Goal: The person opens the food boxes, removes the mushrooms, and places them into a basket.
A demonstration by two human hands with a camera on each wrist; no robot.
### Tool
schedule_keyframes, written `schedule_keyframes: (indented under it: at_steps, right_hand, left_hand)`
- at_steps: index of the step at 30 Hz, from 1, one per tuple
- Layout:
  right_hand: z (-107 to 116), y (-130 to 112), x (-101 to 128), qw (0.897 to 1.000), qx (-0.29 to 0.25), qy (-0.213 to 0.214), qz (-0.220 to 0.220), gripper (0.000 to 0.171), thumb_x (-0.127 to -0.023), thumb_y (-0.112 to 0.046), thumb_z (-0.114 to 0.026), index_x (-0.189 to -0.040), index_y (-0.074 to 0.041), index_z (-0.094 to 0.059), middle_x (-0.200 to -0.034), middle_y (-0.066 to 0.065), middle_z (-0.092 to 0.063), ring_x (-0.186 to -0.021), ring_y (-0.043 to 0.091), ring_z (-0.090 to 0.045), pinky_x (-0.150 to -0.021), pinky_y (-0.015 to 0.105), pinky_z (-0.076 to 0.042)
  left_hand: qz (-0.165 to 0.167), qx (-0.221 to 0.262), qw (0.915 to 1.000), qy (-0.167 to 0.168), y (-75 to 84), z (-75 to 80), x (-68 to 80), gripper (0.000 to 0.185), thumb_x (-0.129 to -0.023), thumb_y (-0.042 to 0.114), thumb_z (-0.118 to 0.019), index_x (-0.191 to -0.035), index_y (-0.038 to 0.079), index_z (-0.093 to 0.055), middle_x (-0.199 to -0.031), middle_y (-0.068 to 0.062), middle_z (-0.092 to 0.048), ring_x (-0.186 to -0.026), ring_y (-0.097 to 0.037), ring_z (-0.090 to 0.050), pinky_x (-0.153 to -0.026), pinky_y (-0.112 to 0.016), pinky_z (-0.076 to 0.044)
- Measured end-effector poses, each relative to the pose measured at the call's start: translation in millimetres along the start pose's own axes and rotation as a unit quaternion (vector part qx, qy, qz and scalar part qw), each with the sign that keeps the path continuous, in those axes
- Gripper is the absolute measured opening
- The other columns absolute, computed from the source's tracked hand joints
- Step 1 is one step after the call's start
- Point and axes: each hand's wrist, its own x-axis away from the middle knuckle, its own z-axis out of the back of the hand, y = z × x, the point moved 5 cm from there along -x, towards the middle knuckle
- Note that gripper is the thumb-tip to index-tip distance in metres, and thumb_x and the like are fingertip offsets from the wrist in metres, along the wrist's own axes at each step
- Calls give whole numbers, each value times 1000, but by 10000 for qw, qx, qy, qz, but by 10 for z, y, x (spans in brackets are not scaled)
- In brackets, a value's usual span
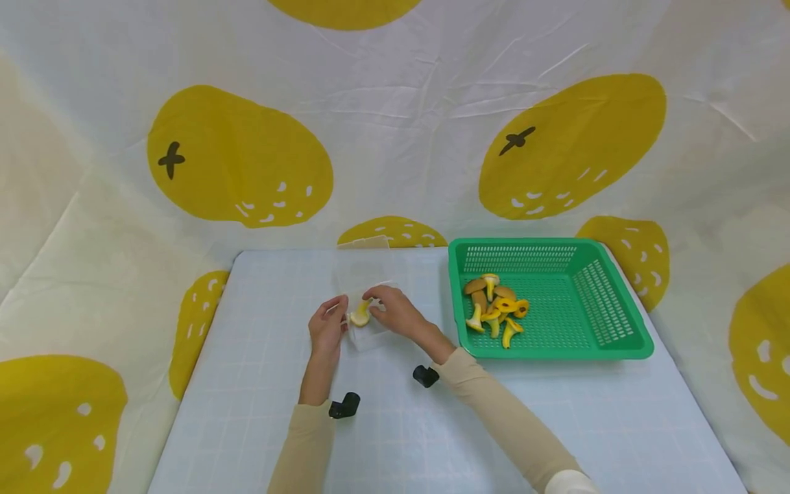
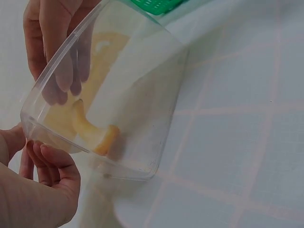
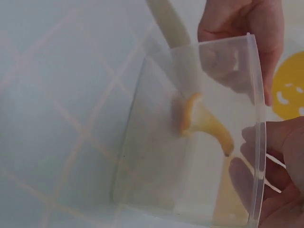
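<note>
A clear plastic container (image 1: 369, 341) sits on the table between the hands. Inside it lies one yellow mushroom (image 3: 206, 118) with a curved stem and a flared cap, also seen through the clear wall in the left wrist view (image 2: 90, 133). My left hand (image 1: 326, 328) pinches the container's rim near a corner, its fingers curled there. Over the container's opening is my right hand (image 1: 400, 313), its fingers (image 3: 244, 175) reaching past the rim, loosely bent and apart. The stem's tip lies close to these fingers, with nothing held between them.
To the right stands a green plastic basket (image 1: 555, 355) with several yellow and brown mushrooms (image 1: 494, 305) grouped at its left side. A clear panel (image 1: 364, 264) shows behind the container. The table (image 1: 247, 384) has a pale checked cover, and a fruit-patterned cloth (image 1: 395, 137) hangs behind it.
</note>
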Motion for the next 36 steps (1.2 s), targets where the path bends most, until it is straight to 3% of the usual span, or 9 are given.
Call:
schedule_keyframes:
  at_steps: [5, 10, 18, 25, 36]
  right_hand:
    - [-46, -30, 6, 9986, 498, -124, 157, 26, -99, 1, -65, -124, 5, -65, -124, 18, -67, -121, 33, -61, -106, 45, -46]
    - [-78, -53, -19, 9976, 571, -152, 365, 21, -94, 6, -67, -116, 7, -67, -112, 20, -65, -108, 33, -63, -97, 43, -51]
    - [-175, -29, -75, 9965, 572, -609, 35, 13, -94, 7, -67, -107, 4, -69, -103, 16, -70, -95, 27, -64, -89, 40, -53]
    - [-148, -28, -72, 9950, 748, -640, -151, 9, -94, -3, -74, -93, -1, -65, -84, 5, -62, -76, 17, -53, -71, 29, -47]
    - [50, -123, 40, 9958, 690, -595, -85, 14, -100, -6, -66, -110, 2, -72, -99, 11, -68, -88, 21, -60, -82, 33, -53]
  left_hand:
    - [-10, 48, 10000, -8, 6, -6, 3, 34, -96, 24, -77, -121, 4, -67, -86, 6, -63, -69, -6, -51, -58, -18, -45]
    - [4, 102, 9999, -24, 2, -1, 5, 34, -95, 25, -77, -121, 4, -67, -86, 5, -63, -69, -7, -52, -58, -17, -45]
    - [9, -2, 10000, 2, 5, 2, -3, 35, -95, 26, -77, -121, 4, -68, -89, 4, -65, -72, -8, -52, -60, -18, -46]
    - [50, -80, 10000, -18, 0, 5, -10, 36, -95, 28, -77, -123, 6, -67, -91, 5, -64, -75, -10, -52, -61, -19, -46]
    - [-3, -36, 10000, -13, 9, 9, -1, 36, -95, 25, -77, -122, 3, -67, -89, 4, -64, -73, -9, -55, -61, -18, -46]
